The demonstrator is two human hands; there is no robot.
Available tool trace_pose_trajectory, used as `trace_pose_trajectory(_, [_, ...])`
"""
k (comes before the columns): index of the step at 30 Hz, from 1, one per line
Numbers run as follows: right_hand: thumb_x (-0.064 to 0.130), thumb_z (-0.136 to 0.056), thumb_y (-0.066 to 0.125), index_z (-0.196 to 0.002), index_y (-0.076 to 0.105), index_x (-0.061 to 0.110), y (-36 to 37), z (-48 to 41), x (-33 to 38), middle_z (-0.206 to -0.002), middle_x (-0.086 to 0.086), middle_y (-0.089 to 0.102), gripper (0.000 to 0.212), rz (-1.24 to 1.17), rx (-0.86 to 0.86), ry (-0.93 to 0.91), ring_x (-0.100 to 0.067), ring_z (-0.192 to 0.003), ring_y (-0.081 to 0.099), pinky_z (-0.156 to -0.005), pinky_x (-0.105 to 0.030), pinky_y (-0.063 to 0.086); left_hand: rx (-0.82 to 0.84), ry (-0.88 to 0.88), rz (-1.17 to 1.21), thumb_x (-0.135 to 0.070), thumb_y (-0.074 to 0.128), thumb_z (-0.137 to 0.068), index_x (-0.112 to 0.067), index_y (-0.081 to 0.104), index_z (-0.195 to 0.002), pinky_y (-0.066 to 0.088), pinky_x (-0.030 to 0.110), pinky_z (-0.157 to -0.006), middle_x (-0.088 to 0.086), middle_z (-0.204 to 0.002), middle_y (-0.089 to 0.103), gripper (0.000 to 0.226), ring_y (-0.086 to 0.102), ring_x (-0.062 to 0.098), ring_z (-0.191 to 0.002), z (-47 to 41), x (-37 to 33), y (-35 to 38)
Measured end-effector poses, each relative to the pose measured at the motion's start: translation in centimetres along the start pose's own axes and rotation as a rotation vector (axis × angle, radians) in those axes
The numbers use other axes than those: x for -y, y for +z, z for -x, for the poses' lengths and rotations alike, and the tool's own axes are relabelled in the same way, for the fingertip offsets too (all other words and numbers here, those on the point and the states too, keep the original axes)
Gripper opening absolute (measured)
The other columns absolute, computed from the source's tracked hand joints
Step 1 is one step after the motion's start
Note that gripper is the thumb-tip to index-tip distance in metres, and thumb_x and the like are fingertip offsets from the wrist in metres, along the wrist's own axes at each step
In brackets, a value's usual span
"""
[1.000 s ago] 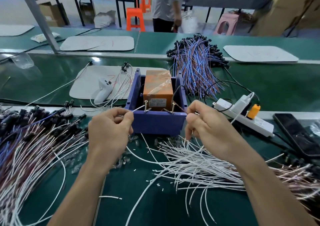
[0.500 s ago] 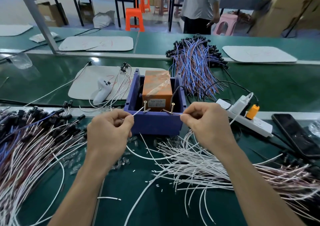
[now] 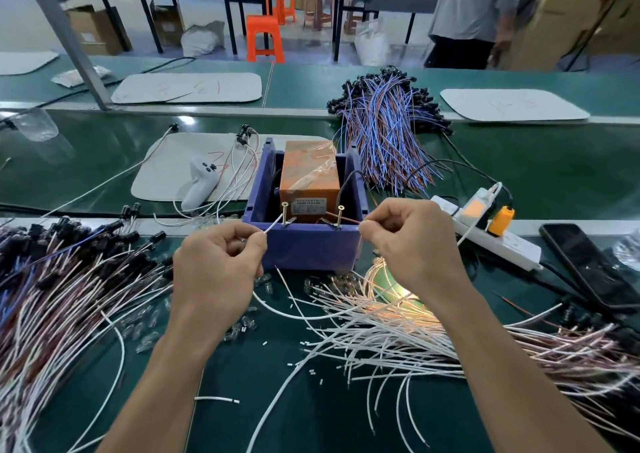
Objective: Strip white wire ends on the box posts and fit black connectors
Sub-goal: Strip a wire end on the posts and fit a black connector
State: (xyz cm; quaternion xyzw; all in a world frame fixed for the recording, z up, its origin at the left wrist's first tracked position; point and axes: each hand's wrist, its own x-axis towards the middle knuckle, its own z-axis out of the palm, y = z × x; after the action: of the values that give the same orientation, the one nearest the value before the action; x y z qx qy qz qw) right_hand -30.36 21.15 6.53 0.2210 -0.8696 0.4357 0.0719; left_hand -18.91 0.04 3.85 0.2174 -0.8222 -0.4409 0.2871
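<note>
A purple box [image 3: 306, 246] with an orange block [image 3: 309, 178] inside carries two metal posts, the left post [image 3: 284, 213] and the right post [image 3: 339, 216]. My left hand [image 3: 216, 272] pinches a white wire [image 3: 273, 225] whose end reaches the left post. My right hand [image 3: 412, 244] pinches the other end just right of the right post; its tip is hidden by my fingers. The wire loops down below the box. Loose white wires [image 3: 384, 328] lie under my right forearm. Wires with black connectors [image 3: 69, 265] are heaped on the left.
A bundle of blue and brown wires [image 3: 384, 133] lies behind the box. A white power strip [image 3: 485, 227] with an orange plug and a black phone [image 3: 588, 269] sit to the right. A white controller [image 3: 201, 182] rests on a mat. A person [image 3: 474, 16] stands beyond the benches.
My right hand has moved left and up to the right post. My left hand stays at the left post. The person in the background has walked to the right.
</note>
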Motion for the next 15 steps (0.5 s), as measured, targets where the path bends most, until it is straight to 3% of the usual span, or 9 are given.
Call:
trace_pose_trajectory(4, [0.021, -0.084, 0.079, -0.067, 0.071, 0.026, -0.1, 0.1, 0.2, -0.055, 0.013, 0.066, 0.02, 0.003, -0.009, 0.008, -0.009, -0.049, 0.06, -0.051, -0.025, 0.05, 0.003, -0.014, 0.014, -0.024, 0.072, -0.092, -0.044, 0.072, -0.083, 0.039, 0.008, -0.042, -0.01, -0.053, 0.068, 0.021, 0.058, 0.005, -0.041, -0.1, 0.2, 0.1])
trace_pose_trajectory(10, [0.021, -0.081, 0.078, -0.064, 0.07, 0.026, -2.0, 0.9, 1.0, -0.055, 0.014, 0.065, 0.019, 0.075, 0.141, -0.033, -0.001, -0.047, 0.054, -0.049, -0.011, 0.04, -0.005, -0.021, 0.062, -0.032, 0.072, -0.081, -0.04, 0.074, -0.079, 0.042, 0.012, -0.047, -0.007, -0.052, 0.066, 0.009, 0.056, 0.005, -0.043, 0.6, -0.3, -0.5])
trace_pose_trajectory(13, [0.025, -0.079, 0.079, -0.064, 0.07, 0.028, -4.5, 1.3, 1.0, -0.057, 0.019, 0.064, 0.018, 0.268, 0.225, -0.023, -0.002, -0.055, 0.058, -0.05, -0.012, 0.038, 0.118, -0.028, 0.137, -0.038, 0.071, -0.074, -0.034, 0.076, -0.076, 0.045, 0.024, -0.048, -0.003, -0.055, 0.066, 0.007, 0.056, 0.009, -0.048, 1.2, -0.7, -0.9])
trace_pose_trajectory(15, [0.027, -0.079, 0.08, -0.064, 0.07, 0.03, -6.7, 1.4, 0.8, -0.056, 0.017, 0.064, 0.018, 0.42, 0.263, 0.028, -0.002, -0.056, 0.059, -0.055, -0.02, 0.043, 0.291, -0.001, 0.186, -0.039, 0.071, -0.074, -0.027, 0.077, -0.078, 0.042, 0.022, -0.047, -0.002, -0.055, 0.064, 0.014, 0.054, 0.008, -0.048, 1.7, -1.2, -0.6])
